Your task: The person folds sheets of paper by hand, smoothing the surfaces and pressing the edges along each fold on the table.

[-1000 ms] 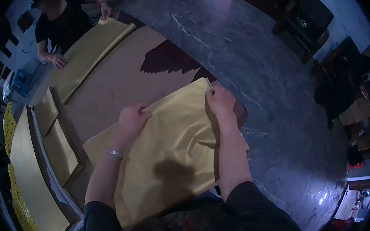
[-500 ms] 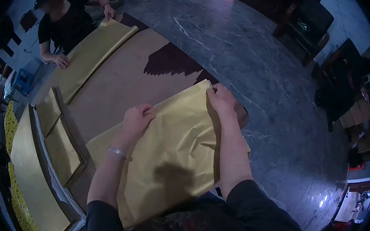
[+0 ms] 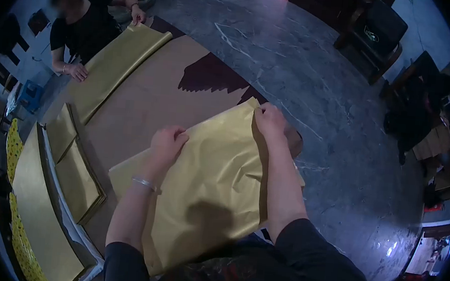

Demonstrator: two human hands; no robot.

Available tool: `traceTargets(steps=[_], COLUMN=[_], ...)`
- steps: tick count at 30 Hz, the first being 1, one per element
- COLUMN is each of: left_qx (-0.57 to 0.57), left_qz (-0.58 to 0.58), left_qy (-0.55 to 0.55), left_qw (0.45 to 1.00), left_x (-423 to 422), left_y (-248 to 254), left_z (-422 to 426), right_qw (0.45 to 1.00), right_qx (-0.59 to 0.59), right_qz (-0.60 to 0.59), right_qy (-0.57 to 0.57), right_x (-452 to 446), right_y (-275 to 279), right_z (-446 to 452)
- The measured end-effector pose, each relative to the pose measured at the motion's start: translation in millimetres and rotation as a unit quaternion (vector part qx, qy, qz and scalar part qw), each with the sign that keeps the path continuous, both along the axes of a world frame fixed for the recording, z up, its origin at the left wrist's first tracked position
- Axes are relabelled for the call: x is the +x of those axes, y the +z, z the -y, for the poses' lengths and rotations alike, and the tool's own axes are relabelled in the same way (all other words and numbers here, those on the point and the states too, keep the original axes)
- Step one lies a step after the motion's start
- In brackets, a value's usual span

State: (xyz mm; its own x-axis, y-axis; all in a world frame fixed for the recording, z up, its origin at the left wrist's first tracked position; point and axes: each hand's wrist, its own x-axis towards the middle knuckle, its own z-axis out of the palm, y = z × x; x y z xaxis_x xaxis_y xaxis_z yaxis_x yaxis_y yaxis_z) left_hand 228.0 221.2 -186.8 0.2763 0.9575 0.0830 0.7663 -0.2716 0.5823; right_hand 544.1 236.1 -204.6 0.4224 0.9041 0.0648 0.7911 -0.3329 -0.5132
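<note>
A wide gold sheet (image 3: 211,171), creased near its right side, lies over the table's near edge and against my body. My left hand (image 3: 167,142) pinches its far edge toward the left, fingers curled over it. At the far right corner, my right hand (image 3: 268,117) grips the same sheet between thumb and fingers. Whether the sheet is paper or thin foil cloth I cannot tell. Part of another gold layer shows beneath it by my left forearm. My head's shadow falls on its lower part.
Across the brown table (image 3: 144,85), a person (image 3: 88,21) holds another gold sheet (image 3: 119,61) with both hands. Folded gold sheets (image 3: 74,175) are stacked at the left beside a large gold roll or stack (image 3: 42,205). Dark red jagged-edged material (image 3: 206,74) lies on the table. Chairs (image 3: 375,38) stand far right.
My hands keep their hold on the gold sheet with hardly any movement. The view has shifted slightly, and the person across has barely moved.
</note>
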Motion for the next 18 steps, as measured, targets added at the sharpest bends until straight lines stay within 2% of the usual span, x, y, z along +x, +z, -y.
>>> traceTargets(steps=[5,9,15,18], left_qx=[-0.015,-0.021,0.048,0.016], left_qz=[0.015,-0.04,-0.112,-0.115], left_qy=[-0.015,0.007,0.046,0.045], left_qw=[1.0,0.999,0.991,0.992], left_x=[3,10,12,9], left_y=[2,10,9,5], left_z=[1,2,5,-1], right_qw=[0.999,1.0,0.998,0.996], right_qx=[-0.022,-0.004,0.026,0.053], right_qz=[-0.031,0.007,0.049,0.052], right_qy=[0.005,0.015,0.029,0.043], right_x=[5,8,5,3], right_y=[3,-5,-7,-6], right_z=[0,-2,1,6])
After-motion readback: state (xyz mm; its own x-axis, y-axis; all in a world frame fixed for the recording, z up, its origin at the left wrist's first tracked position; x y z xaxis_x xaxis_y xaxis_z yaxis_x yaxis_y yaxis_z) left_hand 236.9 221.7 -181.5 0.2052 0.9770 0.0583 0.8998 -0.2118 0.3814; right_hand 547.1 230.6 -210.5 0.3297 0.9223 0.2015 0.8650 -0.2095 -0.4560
